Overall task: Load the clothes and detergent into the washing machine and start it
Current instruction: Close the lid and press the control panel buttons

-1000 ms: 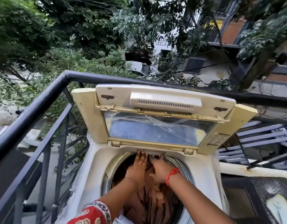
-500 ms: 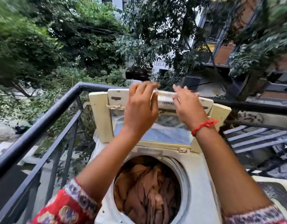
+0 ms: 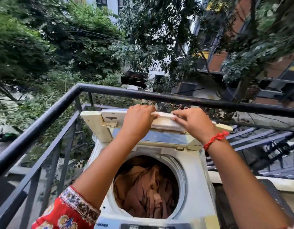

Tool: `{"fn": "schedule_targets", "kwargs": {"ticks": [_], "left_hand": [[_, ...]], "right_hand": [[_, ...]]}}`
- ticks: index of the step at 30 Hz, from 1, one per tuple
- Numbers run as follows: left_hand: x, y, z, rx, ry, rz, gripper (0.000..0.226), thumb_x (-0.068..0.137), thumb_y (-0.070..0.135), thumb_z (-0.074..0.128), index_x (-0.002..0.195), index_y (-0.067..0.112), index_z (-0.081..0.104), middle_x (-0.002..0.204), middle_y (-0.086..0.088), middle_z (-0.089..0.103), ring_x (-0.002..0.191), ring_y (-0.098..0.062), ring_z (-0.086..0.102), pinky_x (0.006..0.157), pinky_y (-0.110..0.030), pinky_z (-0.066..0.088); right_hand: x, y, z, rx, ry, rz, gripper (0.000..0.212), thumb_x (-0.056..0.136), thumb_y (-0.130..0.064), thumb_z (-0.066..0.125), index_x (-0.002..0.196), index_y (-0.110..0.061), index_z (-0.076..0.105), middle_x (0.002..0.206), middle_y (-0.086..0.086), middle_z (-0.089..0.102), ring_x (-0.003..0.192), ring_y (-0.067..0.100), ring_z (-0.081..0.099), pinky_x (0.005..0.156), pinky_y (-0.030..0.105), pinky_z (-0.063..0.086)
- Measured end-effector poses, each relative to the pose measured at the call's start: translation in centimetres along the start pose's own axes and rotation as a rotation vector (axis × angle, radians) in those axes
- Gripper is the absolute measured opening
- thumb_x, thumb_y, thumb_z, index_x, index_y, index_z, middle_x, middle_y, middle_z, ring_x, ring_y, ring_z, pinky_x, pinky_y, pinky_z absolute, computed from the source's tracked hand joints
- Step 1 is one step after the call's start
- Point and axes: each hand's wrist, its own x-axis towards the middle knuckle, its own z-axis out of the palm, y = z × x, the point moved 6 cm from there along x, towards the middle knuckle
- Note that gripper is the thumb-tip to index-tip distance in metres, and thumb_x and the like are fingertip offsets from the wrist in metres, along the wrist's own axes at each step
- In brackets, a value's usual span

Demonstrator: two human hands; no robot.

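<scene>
A white top-loading washing machine (image 3: 195,182) stands on a balcony with its round drum exposed. Brown clothes (image 3: 146,187) fill the drum. Its yellowed folding lid (image 3: 93,123) is raised at the back and leans forward. My left hand (image 3: 138,120) grips the lid's upper edge near the middle. My right hand (image 3: 192,123), with a red thread at the wrist, grips the same edge just to the right. No detergent is visible.
A black metal railing (image 3: 43,116) runs along the left side and behind the machine (image 3: 209,103). Trees and buildings lie beyond it. The machine's control panel (image 3: 143,226) shows at the bottom edge. A dark surface (image 3: 275,195) sits to the right.
Both hands came up out of the drum, leaving the clothes inside, and took hold of the lid's top edge. The lid now tilts further forward and down.
</scene>
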Motion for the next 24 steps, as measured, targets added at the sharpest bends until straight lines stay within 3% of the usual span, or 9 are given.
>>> {"fn": "schedule_targets", "kwargs": {"ticks": [4, 8, 10, 13, 15, 18, 21, 24], "left_hand": [[-3.6, 0.6, 0.0, -0.018, -0.158, 0.039, 0.033, 0.095, 0.046, 0.048, 0.109, 0.021, 0.063, 0.109, -0.007, 0.068, 0.107, -0.031, 0.059, 0.079, -0.04, 0.049], [-8.6, 1.0, 2.1, -0.23, -0.408, 0.067, 0.032, 0.095, 0.042, 0.051, 0.123, 0.033, 0.061, 0.121, -0.001, 0.067, 0.113, -0.026, 0.058, 0.086, -0.039, 0.052], [-11.6, 1.3, 4.0, -0.286, -0.493, 0.12, 0.029, 0.091, 0.039, 0.053, 0.119, 0.033, 0.061, 0.113, -0.003, 0.069, 0.108, -0.026, 0.059, 0.084, -0.041, 0.052], [-16.7, 1.9, 8.3, -0.255, -0.589, 0.169, 0.017, 0.082, 0.029, 0.053, 0.097, 0.022, 0.057, 0.09, -0.008, 0.067, 0.093, -0.03, 0.06, 0.07, -0.042, 0.053], [-20.5, 2.5, 11.4, -0.248, -0.642, 0.167, 0.008, 0.082, 0.022, 0.051, 0.089, 0.019, 0.052, 0.09, -0.011, 0.066, 0.091, -0.033, 0.059, 0.07, -0.043, 0.052], [-24.7, 3.1, 15.2, -0.136, -0.709, 0.164, 0.017, 0.091, 0.015, 0.051, 0.107, 0.018, 0.054, 0.107, -0.008, 0.066, 0.1, -0.031, 0.054, 0.084, -0.043, 0.049], [-25.8, 3.2, 17.0, -0.033, -0.726, 0.206, 0.024, 0.094, 0.016, 0.051, 0.117, 0.012, 0.054, 0.11, -0.01, 0.067, 0.099, -0.031, 0.058, 0.087, -0.04, 0.047], [-25.9, 2.9, 17.7, -0.034, -0.794, 0.184, 0.026, 0.095, 0.017, 0.048, 0.118, 0.008, 0.056, 0.108, -0.014, 0.068, 0.098, -0.035, 0.06, 0.085, -0.043, 0.048]], "right_hand": [[-3.3, -1.9, 1.4, -0.151, -0.177, -0.132, 0.031, 0.096, -0.033, 0.053, 0.117, -0.015, 0.067, 0.103, 0.013, 0.072, 0.098, 0.032, 0.065, 0.081, 0.041, 0.051], [-8.9, -3.2, 3.2, -0.068, -0.207, -0.27, 0.044, 0.097, -0.041, 0.041, 0.11, -0.011, 0.071, 0.099, 0.009, 0.074, 0.089, 0.025, 0.07, 0.073, 0.036, 0.056], [-12.5, -3.6, 5.0, -0.004, -0.175, -0.295, 0.049, 0.1, -0.041, 0.035, 0.113, -0.01, 0.069, 0.102, 0.006, 0.074, 0.09, 0.021, 0.069, 0.078, 0.031, 0.053], [-18.1, -4.3, 9.2, 0.03, -0.19, -0.31, 0.035, 0.097, -0.028, 0.044, 0.123, -0.011, 0.061, 0.103, 0.001, 0.068, 0.09, 0.017, 0.057, 0.084, 0.024, 0.045], [-21.2, -4.7, 12.5, 0.024, -0.228, -0.294, 0.036, 0.093, -0.024, 0.046, 0.126, -0.014, 0.057, 0.101, -0.002, 0.064, 0.089, 0.015, 0.05, 0.083, 0.022, 0.042], [-24.0, -4.8, 16.3, 0.073, -0.258, -0.213, 0.035, 0.087, -0.022, 0.055, 0.121, -0.017, 0.061, 0.099, -0.004, 0.064, 0.09, 0.013, 0.051, 0.083, 0.02, 0.046], [-24.9, -3.5, 18.4, 0.207, -0.32, -0.006, 0.041, 0.079, -0.015, 0.072, 0.119, -0.018, 0.065, 0.101, 0.0, 0.066, 0.094, 0.016, 0.059, 0.083, 0.028, 0.053], [-25.1, -2.8, 19.7, 0.198, -0.425, 0.083, 0.04, 0.081, -0.019, 0.071, 0.121, -0.02, 0.064, 0.105, 0.0, 0.066, 0.101, 0.018, 0.057, 0.089, 0.034, 0.052]]}}
